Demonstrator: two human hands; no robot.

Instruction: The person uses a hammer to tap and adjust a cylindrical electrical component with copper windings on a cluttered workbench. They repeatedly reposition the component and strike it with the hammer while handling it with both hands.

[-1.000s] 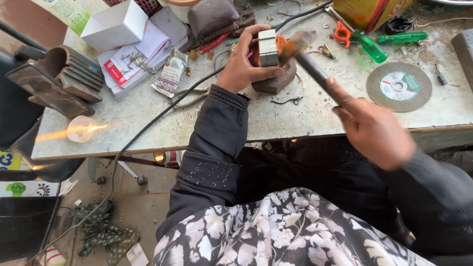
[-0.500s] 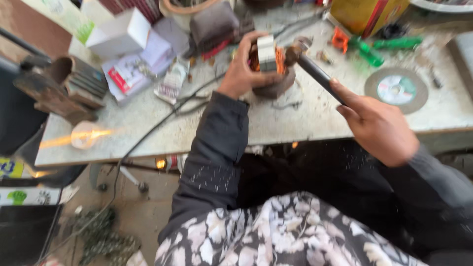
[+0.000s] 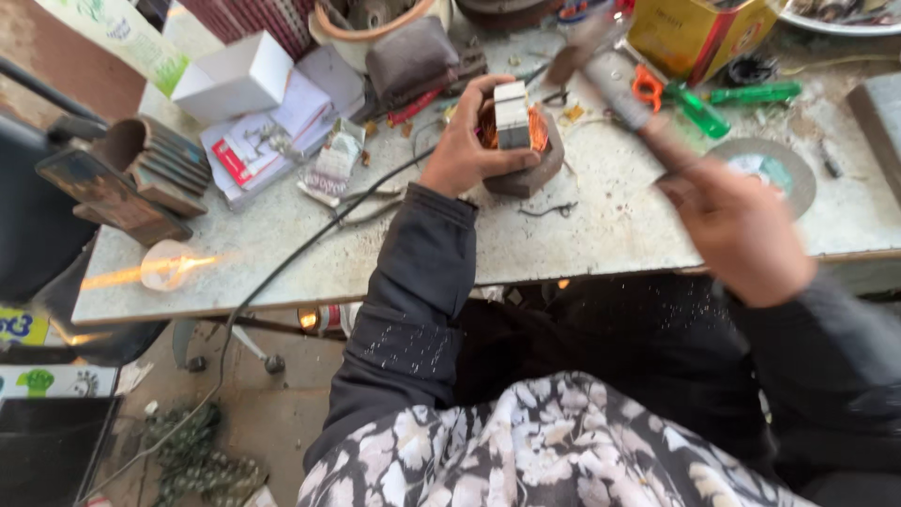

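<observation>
- The left hand (image 3: pixel 466 150) grips a motor core (image 3: pixel 512 122) with copper windings, held upright on a dark block (image 3: pixel 530 174) on the table (image 3: pixel 601 235).
- The right hand (image 3: pixel 737 230), blurred, holds a hammer (image 3: pixel 610 75) raised above and right of the core, clear of it.
- A grinding disc (image 3: pixel 770 169) lies just beyond the right hand; a green screwdriver (image 3: pixel 755 94) and orange scissors (image 3: pixel 648 86) lie farther back.
- A black cable (image 3: pixel 282 272) crosses the table's left part, near papers (image 3: pixel 253 141) and a white box (image 3: pixel 235 80).

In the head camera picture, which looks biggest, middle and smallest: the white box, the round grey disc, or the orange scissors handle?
1. White box, clearly the largest.
2. Round grey disc, somewhat smaller, partly hidden behind the right hand.
3. Orange scissors handle, by far the smallest.
All lie about equally far away, so the order is safe.
</observation>
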